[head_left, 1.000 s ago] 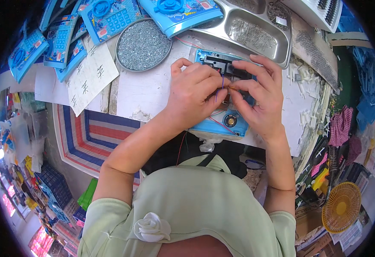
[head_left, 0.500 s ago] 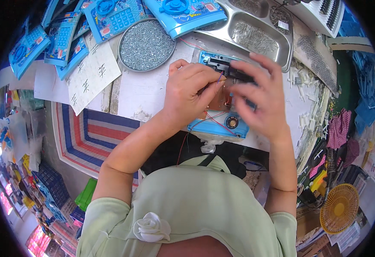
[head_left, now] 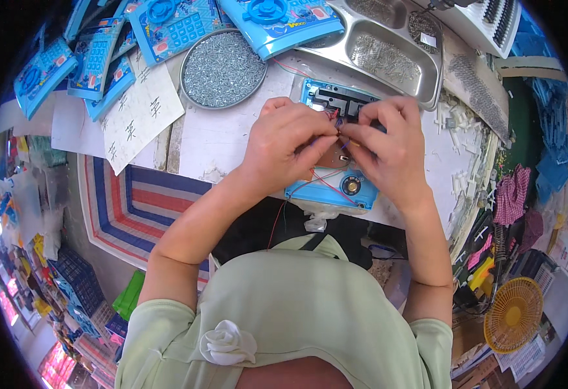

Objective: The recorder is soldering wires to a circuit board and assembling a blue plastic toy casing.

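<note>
Head-worn fisheye, looking down, hands [head_left: 286,144] close below

The blue casing [head_left: 297,192] lies flat with its inside facing up, partly hidden around its middle. 1 long black part [head_left: 345,102] sits along the casing's far edge. A brown circuit board [head_left: 329,159] lies across the casing's middle. 1 round speaker [head_left: 351,186] sits in the casing's near section. Thin red wires [head_left: 325,176] cross beside it; a thin violet wire [head_left: 343,145] shows over the casing's middle.
</note>
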Demonstrator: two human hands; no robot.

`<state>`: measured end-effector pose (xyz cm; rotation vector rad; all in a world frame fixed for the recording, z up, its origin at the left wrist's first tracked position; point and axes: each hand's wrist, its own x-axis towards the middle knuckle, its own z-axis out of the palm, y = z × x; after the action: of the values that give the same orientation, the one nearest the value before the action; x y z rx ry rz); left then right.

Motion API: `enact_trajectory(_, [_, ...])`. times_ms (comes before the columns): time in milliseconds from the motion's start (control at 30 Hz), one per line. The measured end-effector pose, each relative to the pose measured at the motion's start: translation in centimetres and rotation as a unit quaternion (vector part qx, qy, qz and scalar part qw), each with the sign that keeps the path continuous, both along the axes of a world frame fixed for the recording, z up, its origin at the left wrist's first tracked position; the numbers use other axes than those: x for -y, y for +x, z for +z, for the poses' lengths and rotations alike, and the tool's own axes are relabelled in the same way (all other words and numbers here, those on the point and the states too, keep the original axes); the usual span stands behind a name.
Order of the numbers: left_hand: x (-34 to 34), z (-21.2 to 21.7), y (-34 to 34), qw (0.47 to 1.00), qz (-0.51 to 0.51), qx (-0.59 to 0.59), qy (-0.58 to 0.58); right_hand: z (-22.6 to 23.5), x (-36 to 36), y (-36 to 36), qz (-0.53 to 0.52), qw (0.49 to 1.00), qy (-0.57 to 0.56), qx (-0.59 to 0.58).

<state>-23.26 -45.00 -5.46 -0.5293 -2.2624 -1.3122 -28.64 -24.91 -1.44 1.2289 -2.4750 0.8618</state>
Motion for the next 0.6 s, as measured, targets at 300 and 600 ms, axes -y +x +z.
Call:
enact_trajectory(300, [-0.8, 0.0, -0.3, 0.993, 0.005, -0.027, -0.113, -0.5, -1.4, 0.4, -0.122, 0.979, -0.105, 0.124])
enact_trajectory(600, [-0.6, 1.5, -1.5, 0.997, -0.012, 0.05, -0.058, 0.2, -1.3, 1.1, -0.074, 0.993, -0.077, 0.048])
